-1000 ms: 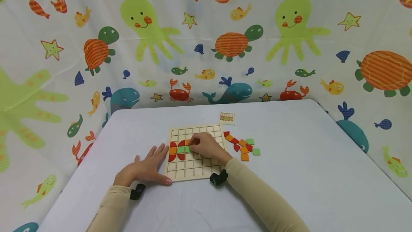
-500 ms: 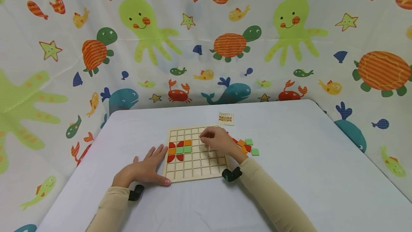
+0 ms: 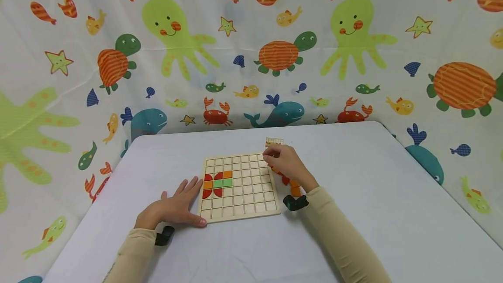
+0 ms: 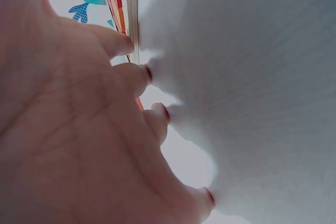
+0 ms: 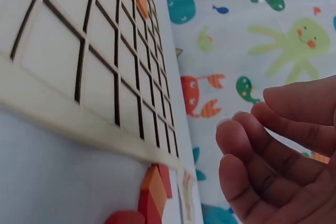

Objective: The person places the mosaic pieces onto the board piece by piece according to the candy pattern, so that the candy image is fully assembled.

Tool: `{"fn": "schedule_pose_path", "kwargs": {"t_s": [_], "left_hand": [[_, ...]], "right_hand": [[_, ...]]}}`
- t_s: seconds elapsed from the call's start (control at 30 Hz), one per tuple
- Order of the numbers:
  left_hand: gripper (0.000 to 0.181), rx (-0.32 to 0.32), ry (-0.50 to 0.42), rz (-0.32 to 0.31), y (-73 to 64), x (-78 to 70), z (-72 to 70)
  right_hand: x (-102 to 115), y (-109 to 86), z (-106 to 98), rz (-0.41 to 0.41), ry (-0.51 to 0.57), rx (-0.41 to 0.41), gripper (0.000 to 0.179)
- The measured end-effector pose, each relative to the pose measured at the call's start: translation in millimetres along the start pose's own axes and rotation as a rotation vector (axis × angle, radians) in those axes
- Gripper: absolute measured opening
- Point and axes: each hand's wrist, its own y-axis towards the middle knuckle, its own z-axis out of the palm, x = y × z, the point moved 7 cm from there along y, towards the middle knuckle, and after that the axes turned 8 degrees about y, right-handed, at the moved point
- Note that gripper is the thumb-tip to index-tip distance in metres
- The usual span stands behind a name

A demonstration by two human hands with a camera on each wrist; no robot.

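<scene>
Board (image 3: pixel 253 199) at frame centre needs light bracing by the spread left grip (image 3: pixel 176 206); the empty, loosely curled right grip (image 3: pixel 288 161) should pinch tiles (image 3: pixel 295 191) edgewise.

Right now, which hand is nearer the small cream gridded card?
Right. The right hand hovers just short of the card, partly hiding it in the head view; the left hand is farther, at the left edge of the pale wooden grid board.

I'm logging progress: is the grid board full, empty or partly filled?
Partly filled: tiles occupy some left-side cells of the grid board, while others show bare wood.
</scene>
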Motion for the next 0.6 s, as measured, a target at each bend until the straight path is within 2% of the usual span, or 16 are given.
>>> {"fn": "schedule_pose_path", "kwargs": {"t_s": [0.27, 0.5, 0.6], "left_hand": [[0.135, 0.000, 0.000, -0.003, 1.2, 2.4, 2.1], [0.135, -0.002, -0.005, 0.003, 0.1, 1.0, 0.8], [0.135, -0.003, -0.007, 0.002, -0.2, 0.7, 0.7]], "right_hand": [[-16.0, 1.2, -11.9, 0.091, -0.136, -0.037, 0.020], [-35.6, -0.8, -13.5, 0.268, -0.240, -0.015, 0.024], [-43.5, -0.2, -12.0, 0.294, -0.285, 0.005, 0.026]]}}
